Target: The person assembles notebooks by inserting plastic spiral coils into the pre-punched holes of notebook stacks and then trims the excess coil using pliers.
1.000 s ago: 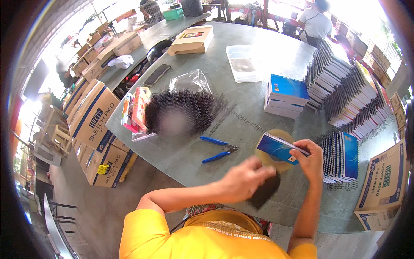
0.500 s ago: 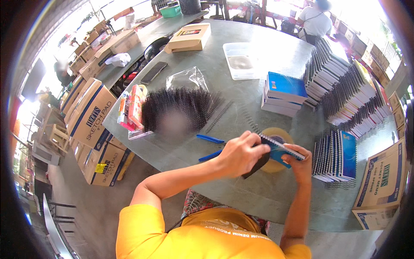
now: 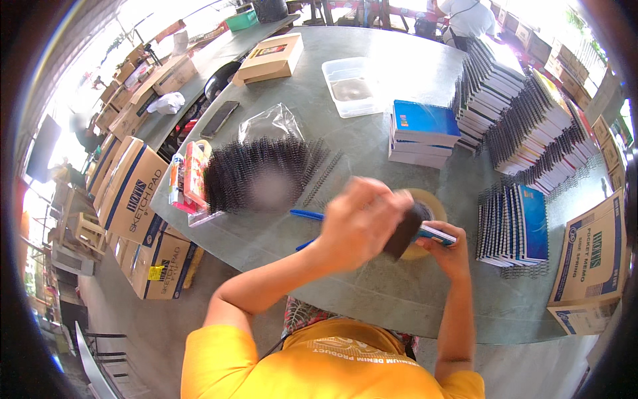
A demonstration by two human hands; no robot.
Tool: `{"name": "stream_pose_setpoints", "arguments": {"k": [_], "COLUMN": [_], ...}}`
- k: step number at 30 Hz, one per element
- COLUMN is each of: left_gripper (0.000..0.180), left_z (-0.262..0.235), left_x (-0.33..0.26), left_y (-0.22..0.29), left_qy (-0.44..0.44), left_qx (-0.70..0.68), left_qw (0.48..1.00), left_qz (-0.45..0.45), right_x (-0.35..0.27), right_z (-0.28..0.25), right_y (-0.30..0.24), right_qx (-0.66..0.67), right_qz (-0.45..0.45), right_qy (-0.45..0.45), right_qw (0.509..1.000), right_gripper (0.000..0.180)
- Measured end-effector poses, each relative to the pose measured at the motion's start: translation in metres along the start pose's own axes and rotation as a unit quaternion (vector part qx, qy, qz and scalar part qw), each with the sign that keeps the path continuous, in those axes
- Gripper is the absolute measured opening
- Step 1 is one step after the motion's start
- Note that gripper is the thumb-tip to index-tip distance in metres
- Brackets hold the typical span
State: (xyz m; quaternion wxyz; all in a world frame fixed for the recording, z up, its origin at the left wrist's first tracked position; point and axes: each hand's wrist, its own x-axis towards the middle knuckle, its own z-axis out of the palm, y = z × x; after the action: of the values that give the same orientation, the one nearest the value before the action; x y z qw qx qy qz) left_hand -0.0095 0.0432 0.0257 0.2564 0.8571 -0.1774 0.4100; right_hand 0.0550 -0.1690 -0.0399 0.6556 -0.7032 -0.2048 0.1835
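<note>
My left hand (image 3: 362, 223) grips a dark cover (image 3: 403, 233); my right hand (image 3: 452, 249) pinches a small blue notebook (image 3: 435, 233) above the tape roll (image 3: 425, 203).

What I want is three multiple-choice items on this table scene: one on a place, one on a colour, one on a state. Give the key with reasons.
1. Where does the heap of black wire spirals lie?
A) on the floor
B) on the table, to the person's left of the hands
C) in a drawer

2. What colour is the top cover of the short notebook stack mid-table?
A) blue
B) red
C) green

3. What is the state of the small blue notebook?
A) lying on a chair
B) flat under a heavy stack
C) gripped in the right hand above the table

Key:
1. B, the spirals rest on the grey table beside a clear bag.
2. A, the top cover is plainly blue.
3. C, the right hand closes on it, and the blurred left hand is against it.
</note>
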Motion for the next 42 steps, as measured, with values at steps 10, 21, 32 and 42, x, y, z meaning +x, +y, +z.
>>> {"name": "stream_pose_setpoints", "arguments": {"k": [10, 21, 32, 42], "left_gripper": [0.035, 0.032, 0.027, 0.024], "left_z": [0.027, 0.019, 0.019, 0.023], "left_x": [-0.018, 0.008, 0.011, -0.066], "left_y": [0.005, 0.015, 0.019, 0.018], "left_qy": [-0.179, -0.042, -0.052, -0.296], "left_qx": [-0.068, -0.052, -0.081, -0.058], "left_qw": [0.982, 0.998, 0.992, 0.952], "left_qz": [0.0, 0.009, -0.085, -0.045], "right_x": [-0.001, -0.004, -0.007, 0.0], "right_z": [-0.002, -0.003, 0.006, -0.001], "right_y": [0.013, 0.02, 0.019, 0.001], "right_qx": [-0.012, -0.058, -0.026, 0.028], "right_qz": [-0.034, -0.078, -0.073, -0.213], "right_qy": [0.006, 0.011, 0.011, 0.007], "right_qw": [0.999, 0.995, 0.997, 0.977], "right_gripper": [0.025, 0.026, 0.026, 0.025]}}
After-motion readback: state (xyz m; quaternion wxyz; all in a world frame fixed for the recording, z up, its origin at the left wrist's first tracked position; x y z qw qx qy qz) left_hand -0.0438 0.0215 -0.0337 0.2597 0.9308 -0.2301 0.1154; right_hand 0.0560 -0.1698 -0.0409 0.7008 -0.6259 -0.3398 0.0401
